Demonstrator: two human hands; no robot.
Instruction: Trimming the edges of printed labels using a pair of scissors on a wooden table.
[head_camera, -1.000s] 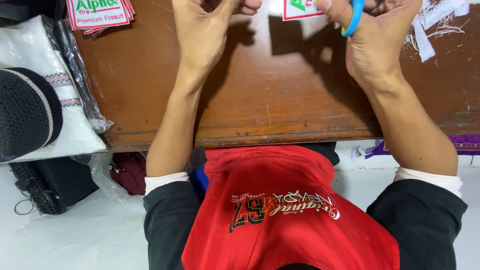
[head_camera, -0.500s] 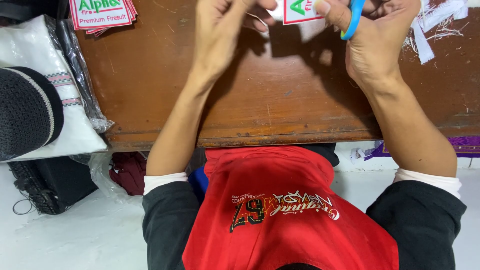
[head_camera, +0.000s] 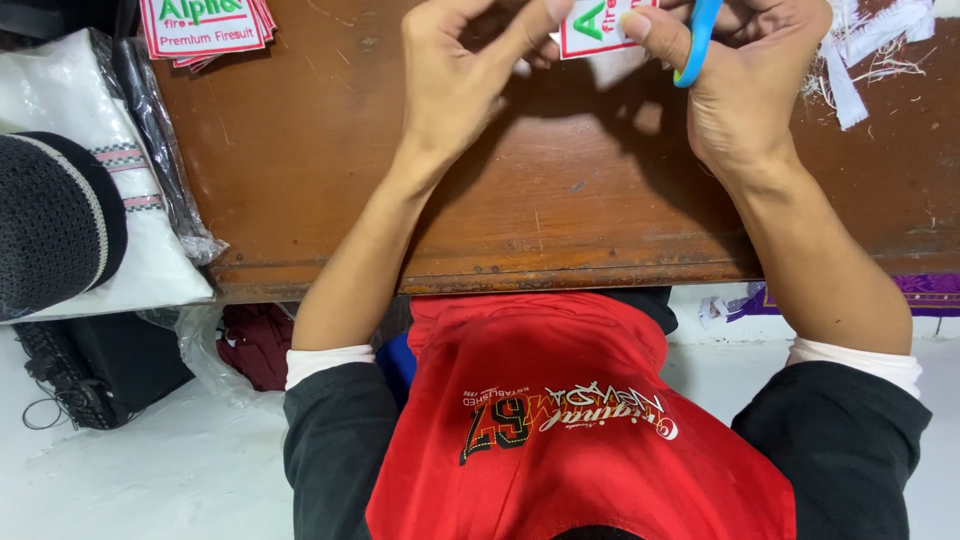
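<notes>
Both my forearms reach forward over the brown wooden table (head_camera: 420, 200). My left hand (head_camera: 460, 85) pinches the left edge of a white label with green and red print (head_camera: 600, 25) between thumb and forefinger. My right hand (head_camera: 745, 85) is closed through the blue scissors handle (head_camera: 697, 45), its thumb on the label's lower edge. Since half a second ago, my left hand has moved slightly right, closer to the label; the right hand is unchanged. A stack of matching labels (head_camera: 205, 28) lies at the far left.

head cam, single view | looks steeply down from above the wearer, red cap (head_camera: 580, 430) at bottom centre | wooden table (head_camera: 300, 180) fills the upper half, close | both hands cut off by the top edge | white floor (head_camera: 150, 470) lower left
</notes>
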